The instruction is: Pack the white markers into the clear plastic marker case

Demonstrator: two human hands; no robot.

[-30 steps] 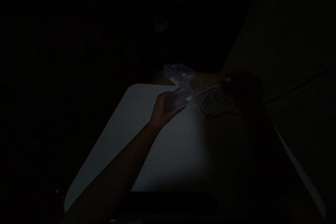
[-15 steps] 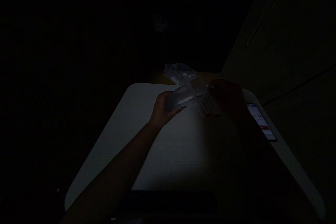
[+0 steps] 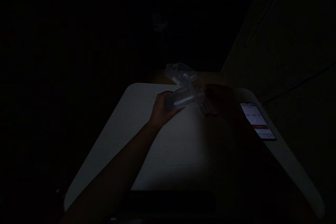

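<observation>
The scene is very dark. My left hand (image 3: 160, 111) is wrapped round the left end of a clear plastic case (image 3: 181, 97), held tilted over the far part of the table. A pale slender object (image 3: 183, 100) shows inside it. The case's clear lid (image 3: 181, 72) stands swung open at the back. By the right end of the case is my right hand (image 3: 217, 95), in deep shadow, its fingers barely visible. Several slim clear pieces (image 3: 203, 107) with reddish ends lie just under that hand, partly hidden by it.
A white table (image 3: 115, 147) with rounded corners lies under both arms. On its right edge rests a lit phone (image 3: 257, 120) showing a timer. Beyond the table, a cable (image 3: 299, 85) runs along the wall at the right.
My right hand has moved slightly down and to the left, nearer the slim pieces, and more of the phone shows. The left hand and the case are nearly unmoved.
</observation>
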